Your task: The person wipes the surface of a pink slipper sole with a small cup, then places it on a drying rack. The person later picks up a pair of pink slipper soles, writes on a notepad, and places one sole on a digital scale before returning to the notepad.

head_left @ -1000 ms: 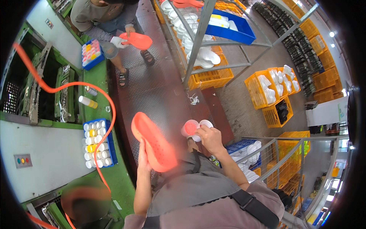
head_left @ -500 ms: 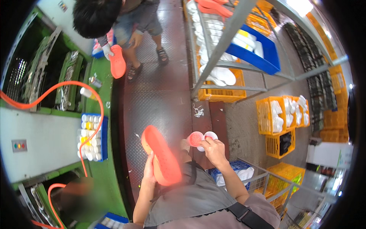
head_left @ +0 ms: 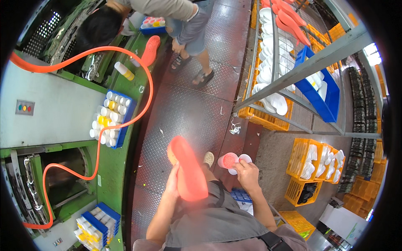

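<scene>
Left hand [head_left: 172, 179] curled round a coral shoe sole [head_left: 189, 175] — right hand [head_left: 248, 174] pinching white cups [head_left: 244, 157], one holding pink pellets [head_left: 230, 160].

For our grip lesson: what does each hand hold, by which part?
Left hand: coral sole, by one long side. Right hand: cups, pinched near the rims.

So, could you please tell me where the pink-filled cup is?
In the head view, the pink-filled cup is in the right hand, right of the coral shoe-shaped piece.
</scene>
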`<state>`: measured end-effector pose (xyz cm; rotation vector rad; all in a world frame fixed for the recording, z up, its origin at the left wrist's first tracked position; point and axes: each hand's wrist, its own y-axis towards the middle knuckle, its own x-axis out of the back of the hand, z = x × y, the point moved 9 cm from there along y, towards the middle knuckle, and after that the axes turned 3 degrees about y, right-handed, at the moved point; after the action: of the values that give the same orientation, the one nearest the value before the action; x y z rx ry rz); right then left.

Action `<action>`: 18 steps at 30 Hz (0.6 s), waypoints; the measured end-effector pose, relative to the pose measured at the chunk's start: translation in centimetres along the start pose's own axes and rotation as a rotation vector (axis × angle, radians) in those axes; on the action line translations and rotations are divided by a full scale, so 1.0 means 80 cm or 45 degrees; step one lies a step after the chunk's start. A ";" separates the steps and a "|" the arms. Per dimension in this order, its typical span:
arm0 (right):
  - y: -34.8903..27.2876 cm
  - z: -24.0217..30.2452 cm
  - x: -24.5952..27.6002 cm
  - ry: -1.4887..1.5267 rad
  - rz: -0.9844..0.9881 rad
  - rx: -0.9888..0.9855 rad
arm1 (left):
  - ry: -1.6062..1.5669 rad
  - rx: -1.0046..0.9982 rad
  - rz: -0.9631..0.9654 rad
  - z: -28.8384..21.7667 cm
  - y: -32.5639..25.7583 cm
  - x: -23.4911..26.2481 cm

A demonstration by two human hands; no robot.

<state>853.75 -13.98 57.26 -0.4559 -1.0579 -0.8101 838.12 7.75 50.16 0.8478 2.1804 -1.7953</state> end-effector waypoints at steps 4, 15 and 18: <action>0.009 0.008 0.002 0.023 0.004 0.016 | 0.040 -0.021 -0.022 -0.004 -0.003 0.000; -0.005 -0.007 0.021 -0.017 -0.062 0.010 | 0.168 -0.029 0.149 0.006 0.000 -0.029; -0.015 -0.017 0.032 -0.038 -0.112 -0.009 | 0.176 -0.034 0.239 0.016 -0.001 -0.045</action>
<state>854.23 -16.61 58.91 -0.4307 -1.1095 -0.8871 840.75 5.45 51.66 1.1594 2.1187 -1.6597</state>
